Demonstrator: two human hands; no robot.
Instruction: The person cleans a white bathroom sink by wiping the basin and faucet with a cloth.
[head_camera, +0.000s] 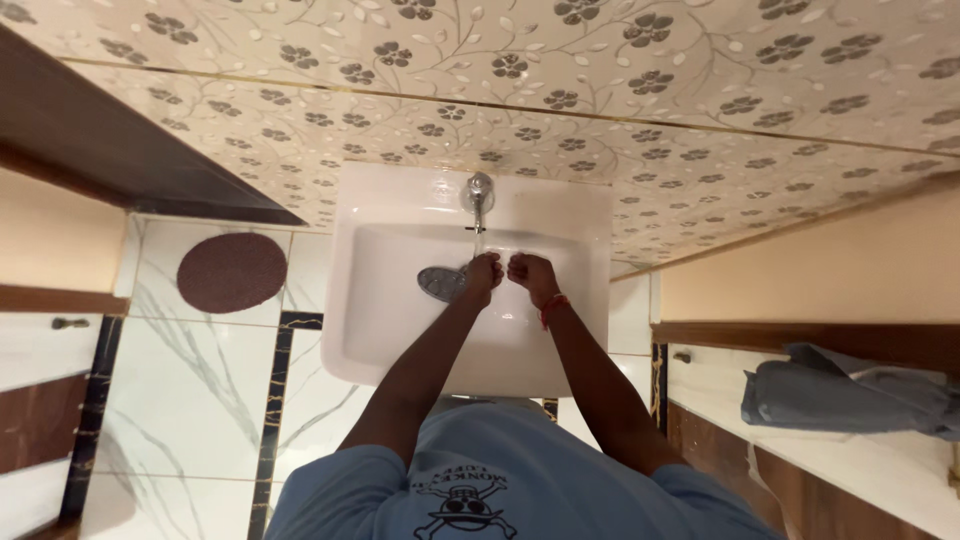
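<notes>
Sink (380, 330) white, rectangular; left hand (482, 272), right hand (532, 272) fisted under tap (479, 195).

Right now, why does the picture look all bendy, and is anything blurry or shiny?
Head view: the wide lens bends straight lines, like the gold strips on the flowered wall tiles. Warm, dim light. The tap and white sink show soft shine. The left hand and right hand look slightly blurred.

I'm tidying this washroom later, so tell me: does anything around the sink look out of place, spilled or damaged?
Nothing looks spilled or broken. The one untidy thing is a grey cloth lying crumpled on the ledge to the right. At the white sink, the left hand and right hand are closed under the tap.
</notes>
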